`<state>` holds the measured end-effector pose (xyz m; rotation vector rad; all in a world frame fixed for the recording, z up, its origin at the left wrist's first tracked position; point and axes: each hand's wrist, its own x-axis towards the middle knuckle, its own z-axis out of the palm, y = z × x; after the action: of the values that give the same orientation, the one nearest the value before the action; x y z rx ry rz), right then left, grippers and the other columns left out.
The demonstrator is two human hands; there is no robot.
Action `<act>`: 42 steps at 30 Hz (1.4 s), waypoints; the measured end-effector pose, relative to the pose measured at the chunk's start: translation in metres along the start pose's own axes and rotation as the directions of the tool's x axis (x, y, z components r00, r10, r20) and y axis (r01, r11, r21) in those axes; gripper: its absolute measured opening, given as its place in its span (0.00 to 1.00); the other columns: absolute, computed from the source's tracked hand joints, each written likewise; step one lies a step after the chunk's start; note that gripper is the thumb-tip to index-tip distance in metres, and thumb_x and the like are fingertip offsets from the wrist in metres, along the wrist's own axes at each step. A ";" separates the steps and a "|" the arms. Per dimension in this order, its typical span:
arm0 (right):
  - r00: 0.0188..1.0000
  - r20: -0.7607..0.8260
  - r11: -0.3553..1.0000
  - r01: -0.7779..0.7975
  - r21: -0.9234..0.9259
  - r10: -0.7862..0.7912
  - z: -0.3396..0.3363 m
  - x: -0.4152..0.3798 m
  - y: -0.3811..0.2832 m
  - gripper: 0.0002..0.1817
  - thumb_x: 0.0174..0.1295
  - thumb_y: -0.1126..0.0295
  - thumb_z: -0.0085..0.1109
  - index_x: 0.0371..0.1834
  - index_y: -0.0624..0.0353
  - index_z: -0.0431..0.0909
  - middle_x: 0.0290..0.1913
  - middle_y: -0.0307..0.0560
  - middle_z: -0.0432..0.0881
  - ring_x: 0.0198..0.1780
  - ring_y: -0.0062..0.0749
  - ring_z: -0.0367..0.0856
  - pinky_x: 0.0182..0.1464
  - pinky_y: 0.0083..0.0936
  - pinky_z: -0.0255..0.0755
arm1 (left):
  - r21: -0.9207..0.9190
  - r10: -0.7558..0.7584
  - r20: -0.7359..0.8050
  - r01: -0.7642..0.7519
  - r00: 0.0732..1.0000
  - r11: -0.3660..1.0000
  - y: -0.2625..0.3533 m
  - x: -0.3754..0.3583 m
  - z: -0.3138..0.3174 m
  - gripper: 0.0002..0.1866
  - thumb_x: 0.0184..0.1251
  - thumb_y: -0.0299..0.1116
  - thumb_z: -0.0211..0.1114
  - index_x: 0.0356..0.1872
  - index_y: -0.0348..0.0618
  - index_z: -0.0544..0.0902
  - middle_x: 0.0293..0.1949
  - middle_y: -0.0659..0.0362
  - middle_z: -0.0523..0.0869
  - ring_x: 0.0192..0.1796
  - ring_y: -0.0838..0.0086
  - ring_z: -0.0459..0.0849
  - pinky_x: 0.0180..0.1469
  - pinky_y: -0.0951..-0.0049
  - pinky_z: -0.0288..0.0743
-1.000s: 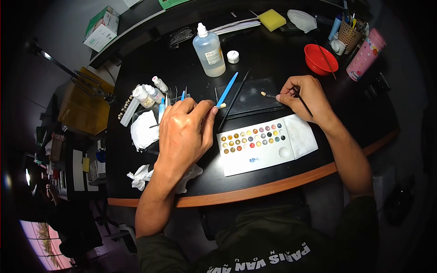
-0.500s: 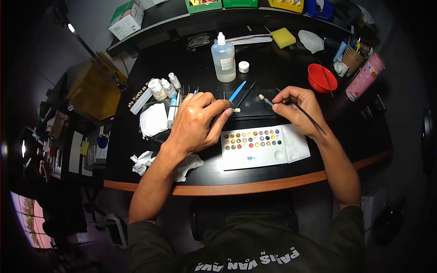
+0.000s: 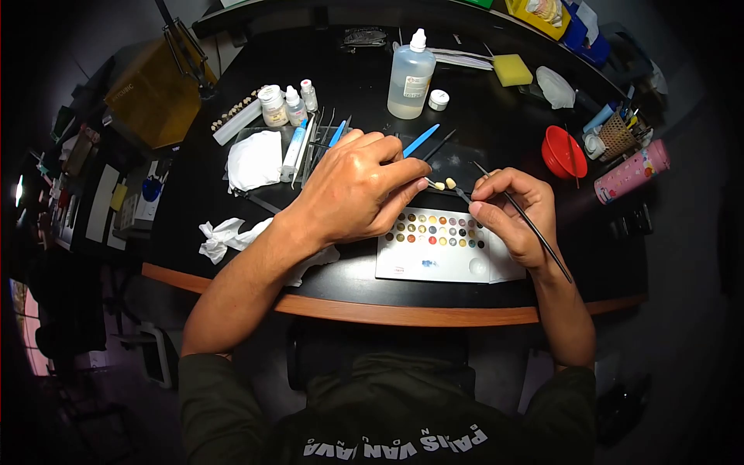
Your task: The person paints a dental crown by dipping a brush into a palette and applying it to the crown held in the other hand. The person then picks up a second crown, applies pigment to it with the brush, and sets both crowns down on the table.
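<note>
My left hand (image 3: 364, 186) is closed in a pinch on a thin shade tab with a pale tooth-shaped tip (image 3: 439, 186). Close beside that tip is a yellowish dental crown (image 3: 451, 184) on a small grey holder (image 3: 463, 194), gripped by the fingertips of my right hand (image 3: 518, 213). A slim dark brush (image 3: 542, 239) also lies in my right hand, slanting back past the wrist. Below both hands sits a white palette (image 3: 403, 267) with rows of coloured paint wells. A blue-handled tool (image 3: 422, 140) rests behind my left fingers.
A clear bottle (image 3: 409, 89) and a small white jar (image 3: 439, 101) stand at the back. Left are small bottles (image 3: 273, 106), a white cloth (image 3: 255, 160) and crumpled tissue (image 3: 222, 239). Right are a red bowl (image 3: 555, 155), a pink flask (image 3: 632, 172) and a yellow sponge (image 3: 511, 70).
My hands have come closer together, bringing the shade tab's tip and the crown side by side. The head view has shifted, so the table's things appear displaced.
</note>
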<state>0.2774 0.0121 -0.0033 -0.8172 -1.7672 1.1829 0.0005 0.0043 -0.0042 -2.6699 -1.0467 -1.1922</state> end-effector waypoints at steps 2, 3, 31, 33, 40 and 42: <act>1.000 -0.009 1.000 0.014 0.021 -0.013 0.001 -0.001 0.001 0.07 0.63 0.81 0.73 0.42 0.66 0.86 0.38 0.44 0.88 0.39 0.19 0.84 0.45 0.19 0.77 | 0.004 0.006 -0.004 -0.006 1.000 1.000 0.000 0.000 0.000 0.09 0.69 0.30 0.76 0.47 0.42 0.94 0.29 0.59 0.82 0.32 0.67 0.80 0.39 0.64 0.71; 1.000 -0.017 0.999 0.016 0.032 -0.016 0.003 -0.001 0.000 0.07 0.63 0.81 0.73 0.42 0.66 0.86 0.39 0.44 0.88 0.39 0.19 0.84 0.45 0.20 0.77 | 0.000 0.003 -0.006 -0.003 1.000 1.000 0.000 0.000 0.000 0.09 0.69 0.30 0.76 0.47 0.42 0.94 0.29 0.59 0.81 0.32 0.67 0.80 0.39 0.64 0.71; 0.999 -0.033 0.991 0.033 -0.133 -0.038 0.018 0.001 0.015 0.06 0.61 0.77 0.80 0.38 0.64 0.92 0.37 0.45 0.91 0.37 0.21 0.86 0.41 0.21 0.78 | -0.287 -0.137 0.078 0.154 0.987 0.945 0.011 -0.002 0.006 0.05 0.66 0.23 0.73 0.40 0.34 0.88 0.32 0.49 0.88 0.34 0.57 0.89 0.37 0.60 0.81; 0.999 -0.024 0.997 0.034 -0.065 -0.036 0.019 0.001 0.009 0.05 0.64 0.79 0.79 0.39 0.65 0.91 0.39 0.45 0.91 0.39 0.20 0.88 0.43 0.19 0.81 | -0.277 -0.149 0.077 0.165 0.986 0.947 0.010 -0.002 0.006 0.05 0.66 0.24 0.73 0.41 0.35 0.89 0.32 0.49 0.89 0.34 0.58 0.89 0.37 0.61 0.83; 0.968 -0.154 0.973 0.177 -0.150 -0.199 0.012 0.007 0.010 0.04 0.70 0.78 0.73 0.44 0.65 0.88 0.43 0.46 0.92 0.40 0.20 0.87 0.43 0.19 0.81 | -0.267 -0.232 0.078 0.244 0.970 0.932 0.008 -0.001 0.003 0.07 0.71 0.28 0.73 0.41 0.34 0.88 0.36 0.47 0.90 0.38 0.53 0.91 0.42 0.58 0.83; 0.901 -0.271 0.936 0.291 -0.198 -0.337 0.000 0.012 -0.019 0.06 0.79 0.75 0.62 0.46 0.65 0.87 0.46 0.49 0.92 0.44 0.24 0.88 0.45 0.21 0.80 | -0.238 -0.272 0.056 0.278 0.961 0.931 0.001 -0.002 0.004 0.07 0.73 0.30 0.71 0.42 0.34 0.88 0.36 0.46 0.91 0.42 0.51 0.91 0.46 0.55 0.83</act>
<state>0.2705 0.0156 0.0182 -0.7209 -1.6697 0.6759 0.0025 0.0034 -0.0081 -2.7887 -1.4032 -1.4283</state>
